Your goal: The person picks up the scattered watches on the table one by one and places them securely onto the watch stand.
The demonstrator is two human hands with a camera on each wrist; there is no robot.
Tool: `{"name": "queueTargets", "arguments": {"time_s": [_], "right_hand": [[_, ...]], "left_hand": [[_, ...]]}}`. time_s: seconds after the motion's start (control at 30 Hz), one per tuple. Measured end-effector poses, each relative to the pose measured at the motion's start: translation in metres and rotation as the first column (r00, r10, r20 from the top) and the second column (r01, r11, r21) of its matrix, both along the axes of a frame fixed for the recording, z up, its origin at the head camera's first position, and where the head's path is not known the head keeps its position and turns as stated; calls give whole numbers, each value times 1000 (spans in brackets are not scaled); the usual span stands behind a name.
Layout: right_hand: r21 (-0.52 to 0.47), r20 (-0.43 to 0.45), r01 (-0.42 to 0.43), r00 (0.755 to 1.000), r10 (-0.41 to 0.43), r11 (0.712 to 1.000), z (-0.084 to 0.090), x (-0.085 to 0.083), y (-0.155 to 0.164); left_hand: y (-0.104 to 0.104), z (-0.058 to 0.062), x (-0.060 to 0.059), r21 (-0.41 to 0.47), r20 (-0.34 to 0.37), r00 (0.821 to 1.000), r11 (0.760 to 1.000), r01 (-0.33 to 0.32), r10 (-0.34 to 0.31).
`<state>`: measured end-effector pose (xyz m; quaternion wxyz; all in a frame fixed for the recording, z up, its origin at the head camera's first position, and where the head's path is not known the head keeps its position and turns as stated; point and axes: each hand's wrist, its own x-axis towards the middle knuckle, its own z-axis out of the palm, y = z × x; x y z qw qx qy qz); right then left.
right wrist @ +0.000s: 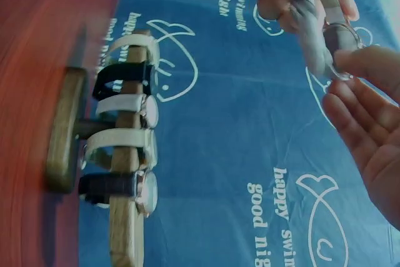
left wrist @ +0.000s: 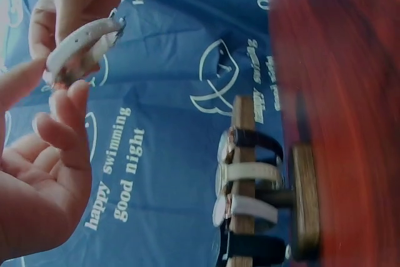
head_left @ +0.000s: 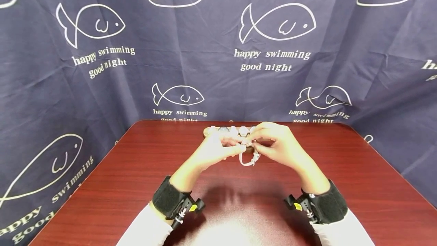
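Note:
Both hands meet above the middle of the red-brown table (head_left: 119,185) and hold one white-strapped watch (head_left: 247,157) between them. My left hand (head_left: 239,148) pinches it from the left, thumb and forefinger at the round case (left wrist: 59,79). My right hand (head_left: 257,145) pinches it from the right, its thumb against the case (right wrist: 340,39). The white strap (left wrist: 81,39) hangs in a loop under the fingers. Just behind the hands stands a wooden watch stand (head_left: 209,131) with several watches on its bar (right wrist: 125,173), their straps black and white.
The stand's round wooden base (right wrist: 62,132) rests on the table near the far edge. A dark blue curtain with white fish drawings (head_left: 276,22) closes off the back and both sides. Black wrist bands with cameras (head_left: 170,200) sit on both forearms.

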<state>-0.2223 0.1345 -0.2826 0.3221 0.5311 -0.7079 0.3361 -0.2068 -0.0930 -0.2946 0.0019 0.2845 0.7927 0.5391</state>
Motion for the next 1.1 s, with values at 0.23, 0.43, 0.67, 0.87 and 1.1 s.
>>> {"name": "queueTargets", "arguments": {"time_s": [0.23,0.43,0.67,0.87,1.1], "right_hand": [[-112,-35,26,999,-30,993,0,7,-10],[-137,-13,63,998,-66,989,-1,10,-10],[-103,46,130,991,-126,986,-5,13,-11],[-43,74,146,987,-143,988,-8,14,-15],[-13,10,175,985,-175,984,-15,12,-20]], "left_hand": [[-1,5,2,228,43,993,969,95,-107],[3,7,3,262,-22,999,964,49,-45],[5,4,4,276,-19,997,958,-71,80],[7,3,5,280,-8,997,957,-72,77],[6,0,6,235,-9,999,971,-47,50]]}}
